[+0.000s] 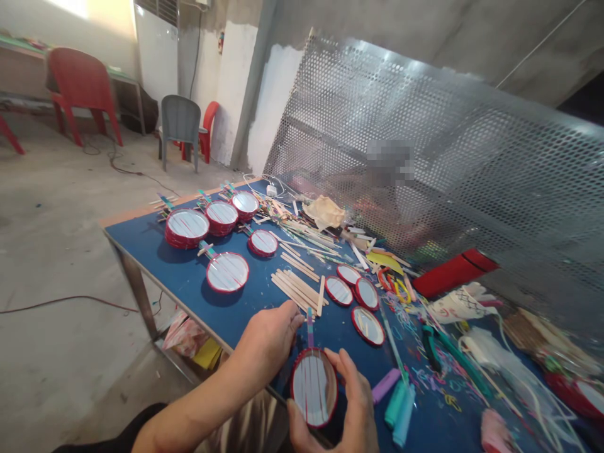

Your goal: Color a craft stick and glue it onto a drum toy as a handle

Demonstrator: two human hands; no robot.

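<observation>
At the table's front edge, my right hand grips a small toy banjo by its round, red-rimmed body, thumb on one side and fingers on the other. Several thin strings cross its white face, and a purple and teal stick neck points away from me. Just left of the neck, my left hand has its fingers curled together; whatever they pinch is hidden. Another toy banjo lies farther left, with stacks of similar ones behind it. Loose craft sticks and round red-rimmed pieces lie beyond my hands.
The blue table also bears green-handled pliers, teal markers, scattered rubber bands, a red cylinder and a paper cup. A perforated metal panel stands along the far side. Chairs stand beyond the left end.
</observation>
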